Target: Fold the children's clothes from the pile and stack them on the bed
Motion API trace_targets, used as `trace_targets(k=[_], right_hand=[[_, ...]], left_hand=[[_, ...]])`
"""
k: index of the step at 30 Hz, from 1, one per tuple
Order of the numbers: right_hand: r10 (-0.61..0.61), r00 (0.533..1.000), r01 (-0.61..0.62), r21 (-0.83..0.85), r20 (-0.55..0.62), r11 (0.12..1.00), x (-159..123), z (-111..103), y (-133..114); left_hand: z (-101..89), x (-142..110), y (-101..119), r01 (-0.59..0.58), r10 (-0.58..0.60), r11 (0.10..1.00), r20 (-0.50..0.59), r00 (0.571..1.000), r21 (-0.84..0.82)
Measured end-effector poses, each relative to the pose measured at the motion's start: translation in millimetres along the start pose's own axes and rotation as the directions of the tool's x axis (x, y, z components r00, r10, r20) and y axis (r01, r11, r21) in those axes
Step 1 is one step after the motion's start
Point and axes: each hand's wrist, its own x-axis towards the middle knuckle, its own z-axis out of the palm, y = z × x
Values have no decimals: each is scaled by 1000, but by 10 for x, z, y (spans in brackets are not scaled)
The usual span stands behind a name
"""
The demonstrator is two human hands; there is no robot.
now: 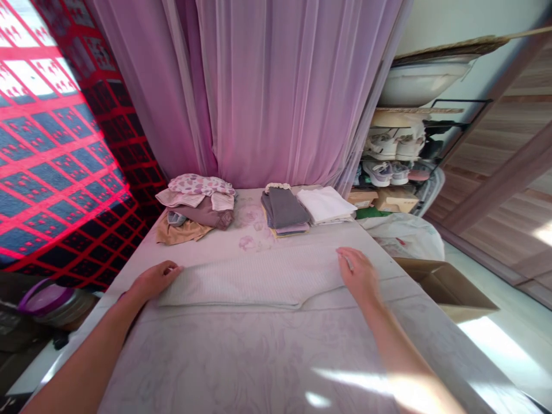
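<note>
Crosswise before me on the patterned cover [207,356], I see the pale garment [254,279] lying lengthwise between my left hand [157,279] and right hand [359,277], one at each end; fingers bend loosely, but I can't tell whether either pinches cloth.

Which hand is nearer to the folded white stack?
Right. The right hand is in front of the folded white stack; the left hand is farther, well to its left.

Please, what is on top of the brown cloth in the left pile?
On the brown cloth lie a spotted cloth and pale folded cloth. The part of its upper side beneath them is covered and cannot be seen.
</note>
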Motion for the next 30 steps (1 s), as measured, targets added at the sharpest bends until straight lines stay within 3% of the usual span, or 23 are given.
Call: trace_targets(k=[3, 7, 10, 13, 25, 28, 30], right_hand=[[-209, 974, 193, 156, 92, 969, -276, 46, -411], [-355, 903, 299, 243, 240, 923, -571, 113, -757], [-397, 867, 340, 224, 302, 913, -661, 173, -795], [-401, 861, 358, 189, 313, 915, -673, 210, -775], [-456, 867, 410, 234, 200, 882, -678, 142, -886], [-442, 871, 391, 242, 215, 888, -680, 143, -916], [-432, 873, 377, 249, 228, 892, -677, 134, -935]], left_hand=[[-79, -36, -95, 37, -30, 994, 63, 998, -102], [-115, -99, -173, 85, -59, 973, 127, 990, -213], [-50, -113, -164, 84, -86, 973, 1, 996, -216], [30, -98, -124, 103, -121, 984, -124, 985, -144], [8, -196, -51, 134, -135, 991, -92, 987, -12], [14, -258, 26, 151, -146, 988, -137, 980, 31], [78, -323, 147, 140, -116, 986, -224, 968, 91]])
